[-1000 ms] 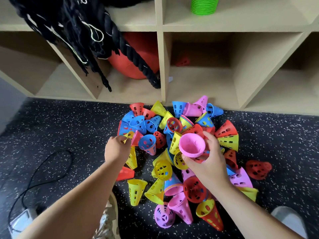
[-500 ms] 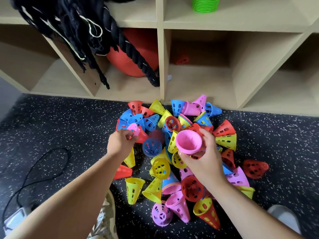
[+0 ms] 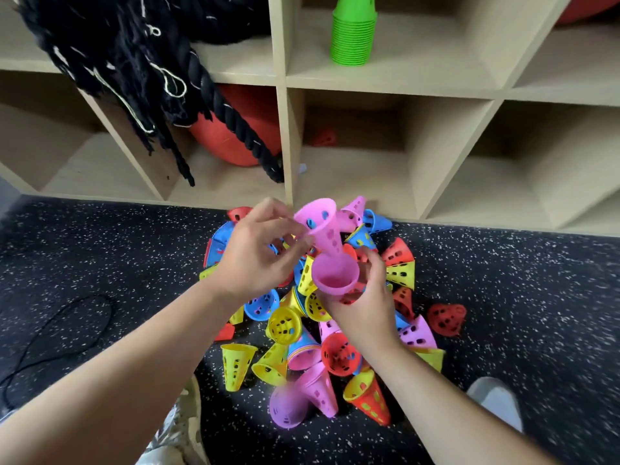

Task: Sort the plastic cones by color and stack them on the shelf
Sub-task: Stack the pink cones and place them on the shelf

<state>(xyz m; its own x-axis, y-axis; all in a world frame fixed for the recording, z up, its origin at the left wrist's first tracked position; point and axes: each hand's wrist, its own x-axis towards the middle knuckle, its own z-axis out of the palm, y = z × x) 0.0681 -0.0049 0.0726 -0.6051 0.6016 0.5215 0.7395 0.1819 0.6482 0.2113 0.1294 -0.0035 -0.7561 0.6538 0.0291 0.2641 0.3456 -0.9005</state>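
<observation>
Pink cones (image 3: 323, 229), green stack (image 3: 352, 31), speckled black floor (image 3: 503, 280)

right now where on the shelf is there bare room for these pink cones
Bare board in the lower middle cubby, in front of a small red cone at its back, and in the lower right cubby. Some beside the green stack above. Crowded: rope and red ball, left cubby.

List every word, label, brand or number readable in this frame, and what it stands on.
None: no text is readable anywhere.
The upper pink cone in the left hand, the lower pink cone in the right hand, the cone pile, green stack, shelf and red ball show no print.
</observation>
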